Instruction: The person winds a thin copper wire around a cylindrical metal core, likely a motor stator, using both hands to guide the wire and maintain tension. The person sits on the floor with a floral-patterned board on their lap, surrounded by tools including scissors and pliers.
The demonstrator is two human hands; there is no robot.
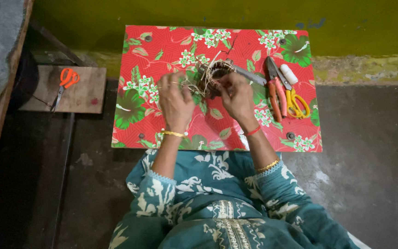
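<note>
Straw-coloured fibre ring (213, 74), small and nest-like, sits near the middle of the red floral-covered table (162, 46), pinched between the curled fingers of left hand (175, 99) and right hand (236, 97) to steady loose strands, with orange-handled pliers (276, 92) and yellow-handled scissors (293, 99) just right of it within reach.

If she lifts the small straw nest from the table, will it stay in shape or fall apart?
The straw nest probably weighs very little, being a small ring of thin dry fibres. It may shed or loosen, since strands stick out loose around its rim. It likely flexes under pressure; the left hand and right hand both touch its sides on the floral table.
</note>
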